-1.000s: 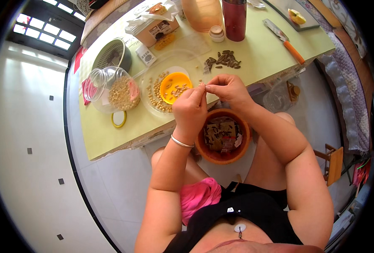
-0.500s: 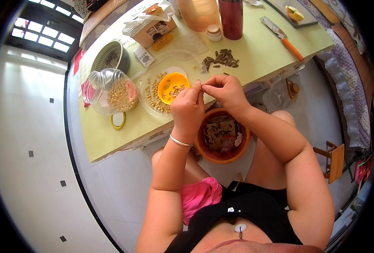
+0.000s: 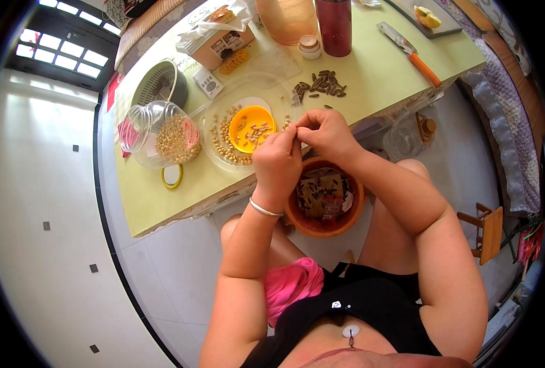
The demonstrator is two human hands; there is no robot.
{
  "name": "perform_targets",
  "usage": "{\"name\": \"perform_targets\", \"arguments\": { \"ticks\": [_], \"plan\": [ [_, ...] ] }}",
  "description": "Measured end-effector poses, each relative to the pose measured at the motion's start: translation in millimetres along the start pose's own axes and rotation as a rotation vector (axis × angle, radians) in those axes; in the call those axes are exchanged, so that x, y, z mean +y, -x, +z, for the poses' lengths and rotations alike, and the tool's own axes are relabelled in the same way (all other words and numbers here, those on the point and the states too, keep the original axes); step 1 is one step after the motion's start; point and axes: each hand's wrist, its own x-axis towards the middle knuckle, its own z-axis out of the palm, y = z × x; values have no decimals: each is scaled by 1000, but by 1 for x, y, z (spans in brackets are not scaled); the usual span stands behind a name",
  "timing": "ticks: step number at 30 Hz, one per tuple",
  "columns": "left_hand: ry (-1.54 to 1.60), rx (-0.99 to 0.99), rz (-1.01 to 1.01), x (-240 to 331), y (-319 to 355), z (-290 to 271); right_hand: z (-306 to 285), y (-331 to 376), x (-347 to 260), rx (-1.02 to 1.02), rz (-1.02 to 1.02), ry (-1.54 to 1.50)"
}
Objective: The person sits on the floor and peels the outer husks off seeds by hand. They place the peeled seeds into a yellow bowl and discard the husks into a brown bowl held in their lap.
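Fingertip to fingertip, my left hand (image 3: 277, 158) and my right hand (image 3: 324, 132) meet at the table's front edge. Both are closed in a pinch, and whatever lies between the fingertips is too small to make out. Just left of them a yellow lid (image 3: 236, 142) holds several shelled kernels. It sits in a clear plastic tray (image 3: 212, 161) with round pale beans (image 3: 220, 140) around it. Beyond my right hand lies a pile of dark striped sunflower seeds (image 3: 326, 83). Below my hands stands an orange-brown bin (image 3: 323, 229) with dark shells and wrappers inside.
A clear jar of beans (image 3: 177, 141) lies tipped at the left, near a grey-green basket (image 3: 181, 93). Behind are a tissue box (image 3: 214, 50), a small white timer (image 3: 207, 83) and a dark red flask (image 3: 336, 27). An orange-handled knife (image 3: 425, 70) lies at the right, toward the table edge.
Both hands have shifted very slightly nearer and to the right, still pinched together. More of the beans and the yellow lid shows beside my left hand.
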Motion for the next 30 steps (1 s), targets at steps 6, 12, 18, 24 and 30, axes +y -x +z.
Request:
{"name": "perform_targets", "arguments": {
  "ticks": [6,12,18,24,30],
  "plan": [
    [137,-26,-62,-3,-3,-5,-6,1,-6,-49,87,-110],
    [-44,-41,20,-1,-1,-6,-3,0,-8,-79,77,-63],
    [33,21,32,0,1,-1,-2,-2,-6,-70,102,-112],
    [541,-41,-353,-2,0,-8,-10,-4,-10,-124,232,-292],
    [1026,-72,-705,1,-8,-17,-15,-5,-7,-173,237,-426]
  ]
}}
